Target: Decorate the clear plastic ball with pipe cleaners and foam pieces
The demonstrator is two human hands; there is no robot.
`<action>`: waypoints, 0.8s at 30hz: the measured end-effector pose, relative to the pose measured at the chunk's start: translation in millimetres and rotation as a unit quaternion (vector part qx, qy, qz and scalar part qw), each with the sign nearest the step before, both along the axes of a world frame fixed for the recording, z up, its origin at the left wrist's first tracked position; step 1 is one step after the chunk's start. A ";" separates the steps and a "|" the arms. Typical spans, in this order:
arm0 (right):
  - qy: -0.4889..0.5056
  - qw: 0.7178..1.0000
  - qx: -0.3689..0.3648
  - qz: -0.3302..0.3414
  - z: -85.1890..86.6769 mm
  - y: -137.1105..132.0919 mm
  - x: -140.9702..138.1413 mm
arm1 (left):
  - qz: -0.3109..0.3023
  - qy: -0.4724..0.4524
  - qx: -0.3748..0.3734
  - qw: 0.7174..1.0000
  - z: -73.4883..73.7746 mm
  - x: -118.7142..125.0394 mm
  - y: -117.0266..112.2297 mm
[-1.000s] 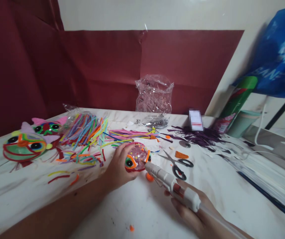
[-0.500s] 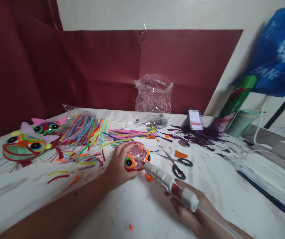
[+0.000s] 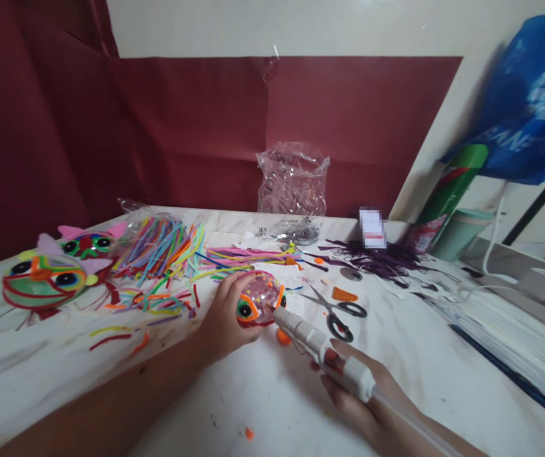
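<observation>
The clear pink-flecked ball with orange-rimmed eyes (image 3: 257, 299) sat near the middle of the white tabletop (image 3: 262, 393), cupped from its left side by the left hand (image 3: 227, 320), whose fingers curled closed over the top and back of it. The metal tip of the white glue gun (image 3: 322, 350) touched the ball's lower right side. The right hand (image 3: 367, 409) was wrapped tight around the gun's rear body, low and near the front edge.

A small orange pompom (image 3: 282, 336) lay just under the gun's barrel. The black-handled scissors (image 3: 336, 311) lay just right of the ball, blades apart. A heap of multicoloured foam strips (image 3: 162, 251) spread behind and to the left of the left hand, and two finished green fish faces (image 3: 44, 282) lay near the left edge. Dark purple shreds (image 3: 377, 257) were scattered to the back right, with a crumpled clear plastic bag (image 3: 294, 181) against the dark red backdrop (image 3: 158, 133). Bare surface lay in front of the ball, between the two forearms; a stack of white sheets (image 3: 505, 324) closed off the right side.
</observation>
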State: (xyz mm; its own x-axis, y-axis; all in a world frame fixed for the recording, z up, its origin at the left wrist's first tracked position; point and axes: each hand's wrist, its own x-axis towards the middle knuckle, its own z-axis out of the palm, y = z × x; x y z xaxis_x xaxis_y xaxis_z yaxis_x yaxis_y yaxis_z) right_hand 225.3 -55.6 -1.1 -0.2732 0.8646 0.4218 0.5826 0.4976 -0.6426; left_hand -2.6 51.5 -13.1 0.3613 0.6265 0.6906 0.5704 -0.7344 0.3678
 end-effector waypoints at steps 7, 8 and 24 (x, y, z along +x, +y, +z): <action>-0.002 1.000 -0.021 0.003 1.0 0.0 -0.1 | -0.003 0.005 -0.005 1.000 0.7 -0.4 0.4; -0.003 1.000 -0.026 0.004 1.0 -0.1 0.0 | -0.003 0.004 -0.005 1.000 0.9 -0.3 0.3; -0.001 1.000 -0.013 0.002 3.3 -1.9 -1.3 | -0.006 -0.008 -0.005 1.000 1.1 0.6 -0.7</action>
State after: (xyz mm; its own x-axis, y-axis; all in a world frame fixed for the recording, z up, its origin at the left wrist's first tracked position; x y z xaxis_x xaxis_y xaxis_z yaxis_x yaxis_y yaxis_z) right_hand 224.0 -57.5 2.2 -0.2768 0.8742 0.3990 0.5816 0.4830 -0.6546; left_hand -2.0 50.9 -12.0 0.3569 0.6291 0.6905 0.5557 -0.7372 0.3844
